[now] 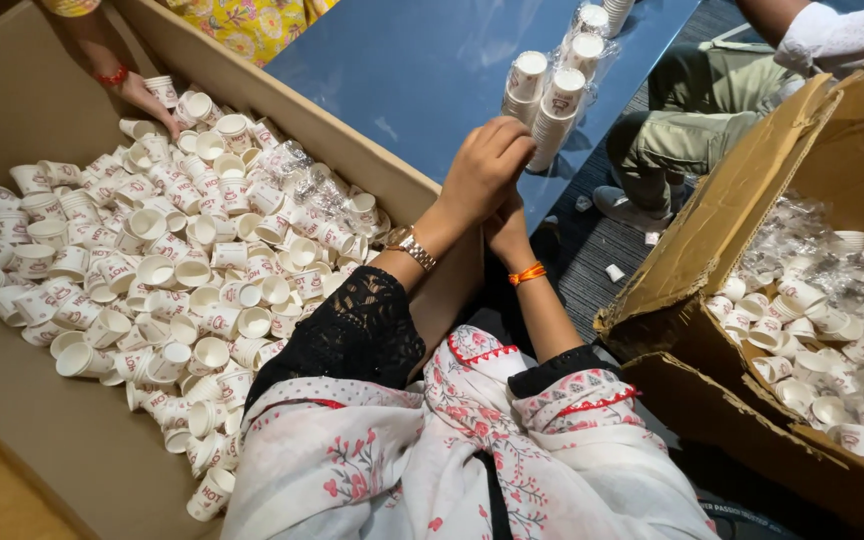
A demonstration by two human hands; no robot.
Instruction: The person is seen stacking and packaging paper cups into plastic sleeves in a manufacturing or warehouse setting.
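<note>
In the centre of the frame the person's left hand point(487, 165) and right hand point(505, 232) are pressing together above the edge of the blue table point(402, 70). The left one, with a gold wristwatch point(410, 246) on its wrist, is lying on top with its fingers curled down over the right one; whether anything is gripped between them cannot be told, since the palms are hiding it. The right wrist is wearing an orange thread band point(527, 273).

Just beyond the hands, at upper centre, bagged stacks of paper cups point(550, 95) are lying on the table, wrapped in clear plastic and close to the left knuckles without visibly touching them.

Filling the left half of the frame, a large open cardboard box point(42, 400) is holding a heap of loose small paper cups point(182, 270). At upper left another person's hand point(144, 95) is reaching into that heap. At the right edge a second cardboard box point(722, 230) is holding more cups among crumpled clear wrappers point(832, 330). At upper right a seated person's legs in olive trousers point(692, 120) are showing.
</note>
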